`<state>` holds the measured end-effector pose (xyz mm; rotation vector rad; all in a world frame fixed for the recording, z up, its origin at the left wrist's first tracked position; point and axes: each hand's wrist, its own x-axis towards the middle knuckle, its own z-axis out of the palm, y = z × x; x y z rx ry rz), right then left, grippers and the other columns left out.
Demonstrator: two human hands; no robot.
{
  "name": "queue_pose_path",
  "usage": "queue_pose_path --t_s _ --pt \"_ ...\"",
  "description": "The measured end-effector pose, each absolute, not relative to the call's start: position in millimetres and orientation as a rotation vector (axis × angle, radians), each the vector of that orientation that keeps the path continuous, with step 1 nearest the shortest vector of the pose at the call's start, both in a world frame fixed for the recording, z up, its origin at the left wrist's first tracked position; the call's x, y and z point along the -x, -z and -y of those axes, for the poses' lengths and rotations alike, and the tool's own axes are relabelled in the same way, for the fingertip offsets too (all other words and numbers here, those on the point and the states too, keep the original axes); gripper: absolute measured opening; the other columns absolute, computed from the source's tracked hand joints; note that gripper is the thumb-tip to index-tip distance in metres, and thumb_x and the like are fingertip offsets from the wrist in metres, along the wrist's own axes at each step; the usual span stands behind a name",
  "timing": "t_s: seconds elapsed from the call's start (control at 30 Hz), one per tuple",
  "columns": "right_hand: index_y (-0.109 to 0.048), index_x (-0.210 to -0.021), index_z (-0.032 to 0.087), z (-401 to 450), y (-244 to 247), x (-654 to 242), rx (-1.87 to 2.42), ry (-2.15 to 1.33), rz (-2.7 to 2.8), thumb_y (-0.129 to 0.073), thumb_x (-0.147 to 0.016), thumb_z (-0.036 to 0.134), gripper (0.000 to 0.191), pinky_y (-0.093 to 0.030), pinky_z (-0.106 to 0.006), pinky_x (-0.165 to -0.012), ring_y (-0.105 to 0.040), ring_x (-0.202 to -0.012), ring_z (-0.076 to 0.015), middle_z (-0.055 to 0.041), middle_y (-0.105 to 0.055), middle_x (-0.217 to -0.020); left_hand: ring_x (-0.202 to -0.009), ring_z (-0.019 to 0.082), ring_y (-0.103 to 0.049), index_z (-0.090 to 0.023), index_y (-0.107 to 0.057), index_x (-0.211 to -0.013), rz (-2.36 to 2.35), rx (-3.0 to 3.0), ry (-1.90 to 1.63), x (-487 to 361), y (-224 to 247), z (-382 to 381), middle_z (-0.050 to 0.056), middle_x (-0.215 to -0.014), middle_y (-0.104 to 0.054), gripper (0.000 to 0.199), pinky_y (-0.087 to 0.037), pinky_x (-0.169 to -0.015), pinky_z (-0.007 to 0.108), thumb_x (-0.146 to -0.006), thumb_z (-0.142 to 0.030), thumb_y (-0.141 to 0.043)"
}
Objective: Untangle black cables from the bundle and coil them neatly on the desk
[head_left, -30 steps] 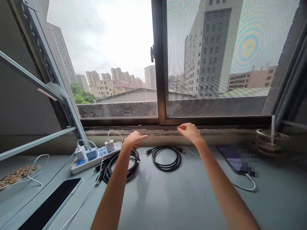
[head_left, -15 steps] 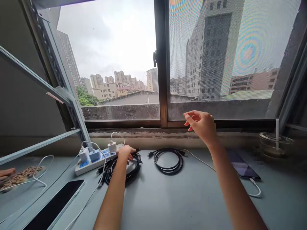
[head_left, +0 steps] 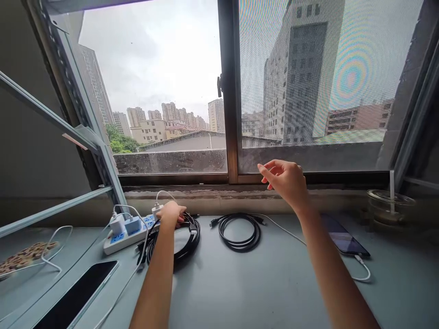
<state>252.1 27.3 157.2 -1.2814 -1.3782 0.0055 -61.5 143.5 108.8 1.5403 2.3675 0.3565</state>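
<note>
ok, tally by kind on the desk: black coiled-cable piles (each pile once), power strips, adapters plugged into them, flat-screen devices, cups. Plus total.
Black coiled-cable piles: 2
Power strip: 1
Plugged-in adapters: 3
Flat-screen devices: 2
Cup: 1
Total: 9
</note>
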Motion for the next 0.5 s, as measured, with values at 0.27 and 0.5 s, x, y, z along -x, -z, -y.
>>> queue_pose_path --t_s 0.27,0.5 --pt "-0.054 -0.048 0.017 -27 -157 -252 1.093 -0.259 1.428 -0.053 -0.082 0.055 0.051 -0.041 -0.021 -0.045 -0.056 -0.037 -0.0097 -0.0005 -0.062 -0.048 -0.055 0.020 -0.067 -0.015 -0.065 -0.059 -2.403 -1.472 -0.492 66 -133 -134 0.006 -0.060 -0.070 0.034 -0.041 -0.088 0.042 -0.085 -0.031 -0.050" --pt "-0.048 -0.046 0.018 -21 -163 -244 0.893 -0.699 1.345 -0.061 -0.074 0.056 0.049 -0.040 -0.019 -0.039 -0.049 -0.034 -0.0074 0.0018 -0.055 -0.043 -0.051 0.021 -0.065 -0.015 -0.062 -0.056 -2.295 -1.423 -0.434 62 -119 -143 0.007 -0.055 -0.067 0.028 -0.050 -0.066 0.035 -0.078 -0.032 -0.060"
